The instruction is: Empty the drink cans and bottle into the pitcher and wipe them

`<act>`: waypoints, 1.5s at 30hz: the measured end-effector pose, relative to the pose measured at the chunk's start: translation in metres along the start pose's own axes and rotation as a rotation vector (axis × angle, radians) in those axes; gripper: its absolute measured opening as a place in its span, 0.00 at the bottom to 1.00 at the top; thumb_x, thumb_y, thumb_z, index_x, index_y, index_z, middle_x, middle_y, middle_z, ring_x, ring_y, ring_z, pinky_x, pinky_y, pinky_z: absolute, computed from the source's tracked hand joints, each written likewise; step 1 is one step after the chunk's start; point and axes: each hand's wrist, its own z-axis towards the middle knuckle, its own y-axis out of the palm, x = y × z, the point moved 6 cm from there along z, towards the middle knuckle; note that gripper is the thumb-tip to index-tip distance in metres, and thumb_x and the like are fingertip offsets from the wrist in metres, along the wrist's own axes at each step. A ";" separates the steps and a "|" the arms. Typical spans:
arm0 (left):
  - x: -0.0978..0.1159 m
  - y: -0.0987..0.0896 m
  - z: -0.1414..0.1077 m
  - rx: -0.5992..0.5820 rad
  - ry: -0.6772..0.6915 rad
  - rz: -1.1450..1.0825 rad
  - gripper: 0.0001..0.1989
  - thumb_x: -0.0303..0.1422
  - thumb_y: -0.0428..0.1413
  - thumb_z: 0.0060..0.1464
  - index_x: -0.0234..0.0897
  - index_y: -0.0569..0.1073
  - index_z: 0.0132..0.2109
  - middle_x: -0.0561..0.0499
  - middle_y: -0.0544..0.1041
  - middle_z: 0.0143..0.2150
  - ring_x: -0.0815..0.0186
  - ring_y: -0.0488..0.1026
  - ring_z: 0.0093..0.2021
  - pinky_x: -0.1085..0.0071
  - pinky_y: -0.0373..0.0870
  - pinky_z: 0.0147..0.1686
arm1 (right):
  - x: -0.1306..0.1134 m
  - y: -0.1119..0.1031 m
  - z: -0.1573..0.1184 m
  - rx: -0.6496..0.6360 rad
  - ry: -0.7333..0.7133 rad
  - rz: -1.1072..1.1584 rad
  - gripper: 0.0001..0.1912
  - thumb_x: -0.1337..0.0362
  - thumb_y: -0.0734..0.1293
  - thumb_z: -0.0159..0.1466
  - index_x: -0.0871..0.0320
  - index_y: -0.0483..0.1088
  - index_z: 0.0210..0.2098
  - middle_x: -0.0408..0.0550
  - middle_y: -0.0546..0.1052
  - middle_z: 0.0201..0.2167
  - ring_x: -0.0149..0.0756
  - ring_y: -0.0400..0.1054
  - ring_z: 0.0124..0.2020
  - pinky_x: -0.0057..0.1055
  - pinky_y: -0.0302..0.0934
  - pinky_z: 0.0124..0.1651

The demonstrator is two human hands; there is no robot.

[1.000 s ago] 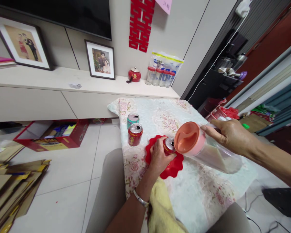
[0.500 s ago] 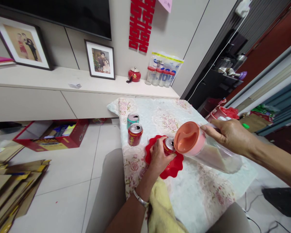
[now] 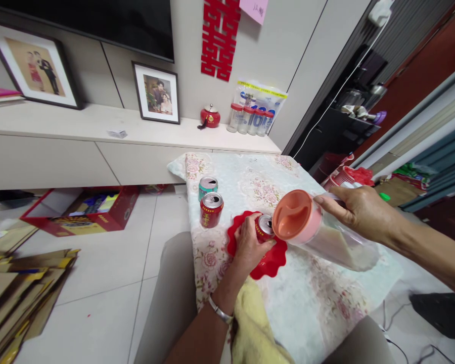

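Observation:
My left hand (image 3: 250, 245) is closed around a red drink can (image 3: 264, 228), opened at the top, which is over a red scalloped plate (image 3: 275, 263). In my right hand (image 3: 358, 210) is the handle of a clear pitcher (image 3: 337, 245) with an orange lid (image 3: 293, 215). The pitcher is tipped to the left, its lid right beside the can's top. Some pale contents show inside it; whether anything flows out I cannot tell. Left of the plate stand another opened red can (image 3: 211, 211) and, behind it, a green can (image 3: 208, 187).
A floral cloth covers the table (image 3: 250, 177). At its near edge lies a yellow towel (image 3: 256, 318). On the low cabinet (image 3: 117, 121) are picture frames, a red pot (image 3: 210, 117) and several glass jars (image 3: 250, 120). Flattened cardboard (image 3: 18, 298) and a red box (image 3: 87, 217) sit on the floor.

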 end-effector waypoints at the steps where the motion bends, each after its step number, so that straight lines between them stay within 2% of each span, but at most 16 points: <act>1: 0.000 0.001 0.000 -0.012 0.004 0.005 0.35 0.32 0.70 0.43 0.48 0.64 0.56 0.50 0.77 0.57 0.51 0.73 0.60 0.47 0.66 0.61 | 0.000 0.000 0.000 -0.001 -0.001 0.000 0.34 0.31 0.50 0.66 0.52 0.59 0.22 0.37 0.57 0.14 0.30 0.52 0.16 0.31 0.47 0.24; 12: -0.002 0.003 0.000 -0.027 0.013 -0.003 0.35 0.32 0.69 0.44 0.49 0.63 0.57 0.49 0.76 0.58 0.50 0.72 0.61 0.46 0.66 0.60 | -0.002 -0.001 0.000 0.023 -0.027 0.003 0.34 0.32 0.51 0.67 0.53 0.59 0.21 0.37 0.57 0.13 0.30 0.51 0.15 0.30 0.46 0.23; 18: 0.000 0.001 0.000 -0.019 0.011 -0.006 0.35 0.31 0.69 0.44 0.48 0.63 0.57 0.48 0.76 0.57 0.52 0.73 0.60 0.47 0.67 0.60 | -0.001 0.001 0.001 -0.009 0.001 0.004 0.35 0.31 0.50 0.66 0.53 0.62 0.22 0.38 0.59 0.14 0.31 0.54 0.16 0.31 0.48 0.24; 28: -0.001 0.003 0.000 -0.029 0.015 -0.011 0.35 0.32 0.69 0.44 0.48 0.63 0.57 0.49 0.76 0.58 0.52 0.72 0.61 0.48 0.67 0.60 | -0.001 0.000 0.001 -0.040 0.026 -0.004 0.36 0.29 0.48 0.64 0.52 0.61 0.22 0.39 0.59 0.14 0.32 0.54 0.17 0.32 0.48 0.25; 34: -0.002 0.003 0.000 -0.035 0.020 0.005 0.35 0.33 0.69 0.45 0.47 0.62 0.57 0.48 0.76 0.58 0.51 0.71 0.61 0.47 0.65 0.61 | -0.001 -0.001 0.001 -0.041 0.030 -0.001 0.37 0.29 0.48 0.64 0.52 0.61 0.22 0.39 0.59 0.14 0.32 0.55 0.17 0.32 0.49 0.25; 45: -0.001 0.002 0.000 -0.023 0.033 0.001 0.35 0.31 0.69 0.44 0.48 0.63 0.57 0.49 0.77 0.57 0.52 0.73 0.60 0.49 0.67 0.59 | -0.001 0.001 0.002 -0.043 0.023 -0.005 0.37 0.29 0.47 0.64 0.52 0.60 0.22 0.39 0.60 0.14 0.32 0.56 0.17 0.32 0.49 0.24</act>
